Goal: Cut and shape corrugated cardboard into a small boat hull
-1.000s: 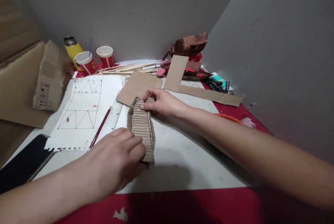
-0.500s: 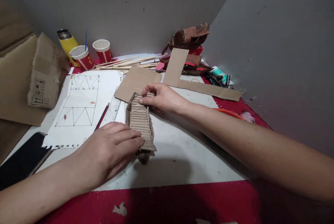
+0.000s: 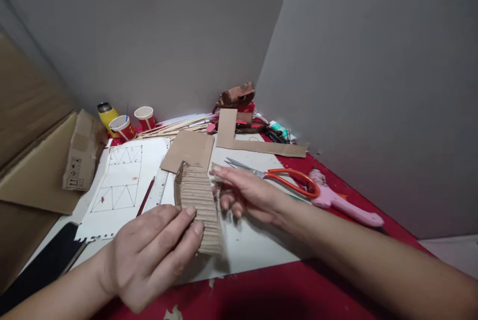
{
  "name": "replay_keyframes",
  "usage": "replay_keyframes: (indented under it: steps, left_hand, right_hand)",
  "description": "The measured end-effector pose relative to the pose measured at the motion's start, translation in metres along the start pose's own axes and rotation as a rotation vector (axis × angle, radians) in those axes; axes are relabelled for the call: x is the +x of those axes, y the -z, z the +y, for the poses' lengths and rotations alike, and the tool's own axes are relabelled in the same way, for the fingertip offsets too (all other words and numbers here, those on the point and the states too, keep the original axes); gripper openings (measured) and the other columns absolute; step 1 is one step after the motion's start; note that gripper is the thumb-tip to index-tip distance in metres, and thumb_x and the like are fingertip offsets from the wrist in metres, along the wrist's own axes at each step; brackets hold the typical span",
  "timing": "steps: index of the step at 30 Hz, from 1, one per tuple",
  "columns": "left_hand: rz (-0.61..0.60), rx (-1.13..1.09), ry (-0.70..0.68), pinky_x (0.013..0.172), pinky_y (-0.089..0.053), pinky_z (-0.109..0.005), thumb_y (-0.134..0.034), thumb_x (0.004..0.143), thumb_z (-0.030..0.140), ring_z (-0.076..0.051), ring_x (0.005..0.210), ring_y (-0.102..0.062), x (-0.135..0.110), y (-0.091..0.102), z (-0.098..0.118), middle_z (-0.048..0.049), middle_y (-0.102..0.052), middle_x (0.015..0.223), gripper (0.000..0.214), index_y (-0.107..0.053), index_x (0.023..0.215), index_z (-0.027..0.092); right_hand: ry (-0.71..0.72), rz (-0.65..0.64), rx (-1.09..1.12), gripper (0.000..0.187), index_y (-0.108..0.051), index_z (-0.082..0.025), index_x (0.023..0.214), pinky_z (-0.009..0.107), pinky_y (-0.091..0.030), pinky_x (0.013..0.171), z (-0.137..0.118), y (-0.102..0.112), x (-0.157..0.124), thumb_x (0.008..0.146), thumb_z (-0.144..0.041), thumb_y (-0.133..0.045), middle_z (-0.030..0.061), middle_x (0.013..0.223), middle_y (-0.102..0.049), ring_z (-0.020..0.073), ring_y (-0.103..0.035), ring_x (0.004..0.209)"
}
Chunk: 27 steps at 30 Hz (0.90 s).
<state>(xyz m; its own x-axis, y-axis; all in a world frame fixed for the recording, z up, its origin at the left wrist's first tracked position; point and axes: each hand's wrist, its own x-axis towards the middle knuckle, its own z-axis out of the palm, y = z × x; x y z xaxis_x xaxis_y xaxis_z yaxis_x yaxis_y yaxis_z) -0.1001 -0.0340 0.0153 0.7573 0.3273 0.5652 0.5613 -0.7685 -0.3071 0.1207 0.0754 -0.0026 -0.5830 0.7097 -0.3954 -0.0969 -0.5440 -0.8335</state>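
A ribbed strip of corrugated cardboard (image 3: 197, 200), bent into a long curved piece, is lifted slightly above the white sheet (image 3: 257, 240) on the red table. My left hand (image 3: 157, 250) grips its near end, fingers closed over the top. My right hand (image 3: 242, 193) is beside the strip's right edge with fingers spread and slightly curled; the fingertips touch or nearly touch the cardboard and hold nothing.
Orange-handled scissors (image 3: 284, 178) and a pink glue gun (image 3: 339, 203) lie right of my hand. Flat cardboard pieces (image 3: 188, 148), wooden sticks (image 3: 175, 126), two red cups (image 3: 145, 117), a yellow bottle (image 3: 106, 113), a truss drawing (image 3: 123, 175), a red pencil (image 3: 145, 196) and a cardboard box (image 3: 45, 170) surround them.
My right hand let go of the strip's far end and moved to its right side, fingers opening. My left hand raised the near end. The camera view tilted up and rightward, revealing scissors and glue gun.
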Motion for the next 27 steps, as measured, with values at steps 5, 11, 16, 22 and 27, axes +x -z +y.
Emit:
replay_keyframes:
  steps: [5, 11, 16, 22, 27]
  left_hand:
    - [0.006, -0.070, -0.081, 0.102, -0.049, -0.041, -0.047, 0.089, 0.009, -0.028, 0.123, -0.056, 0.007, -0.004, 0.011, -0.0161, -0.066, 0.125, 0.041, -0.059, 0.128, 0.008]
    - [0.143, -0.948, 0.857, 0.087, -0.057, -0.038, -0.056, 0.090, 0.019, -0.026, 0.111, -0.064, 0.028, 0.002, 0.037, -0.0136, -0.055, 0.139, 0.055, -0.045, 0.143, 0.028]
    - [-0.065, -1.600, 1.239, 0.054, -0.050, -0.024, -0.068, 0.083, 0.039, -0.016, 0.064, -0.065, 0.050, -0.007, 0.046, -0.0137, -0.073, 0.095, 0.040, -0.069, 0.113, 0.014]
    - [0.358, -1.504, 1.350, 0.050, -0.047, -0.020, -0.080, 0.070, 0.038, -0.010, 0.053, -0.058, 0.054, -0.032, 0.028, -0.0039, -0.071, 0.074, 0.031, -0.069, 0.086, 0.014]
    - [0.707, -1.421, 1.323, 0.052, -0.050, -0.020, -0.084, 0.063, 0.037, -0.012, 0.061, -0.063, 0.057, -0.035, 0.007, -0.0009, -0.070, 0.078, 0.037, -0.066, 0.087, 0.015]
  right_hand:
    - [0.029, -0.177, 0.199, 0.034, -0.062, -0.013, 0.094, 0.011, -0.047, 0.033, 0.022, -0.009, -0.051, 0.073, -0.033, -0.079, -0.0023, 0.063, -0.061, 0.0054, -0.055, 0.043]
    - [0.316, -0.047, -0.021, 0.045, -0.063, -0.012, 0.098, 0.011, -0.045, 0.034, 0.024, -0.014, -0.081, 0.064, -0.034, -0.084, -0.0026, 0.062, -0.064, 0.0059, -0.056, 0.042]
    - [0.394, -0.061, -0.195, 0.046, -0.063, -0.015, 0.102, 0.015, -0.045, 0.036, 0.033, -0.018, -0.084, 0.068, -0.040, -0.080, -0.0048, 0.056, -0.062, 0.0068, -0.054, 0.040]
    - [0.458, 0.111, -0.219, 0.038, -0.063, -0.015, 0.097, 0.015, -0.039, 0.036, 0.039, 0.006, -0.088, 0.071, -0.040, -0.075, -0.0078, 0.052, -0.054, 0.0048, -0.046, 0.038]
    - [0.259, -0.104, -0.502, 0.032, -0.067, -0.013, 0.090, 0.019, -0.040, 0.041, 0.045, 0.037, -0.108, 0.073, -0.041, -0.073, -0.0030, 0.056, -0.060, 0.0075, -0.049, 0.040]
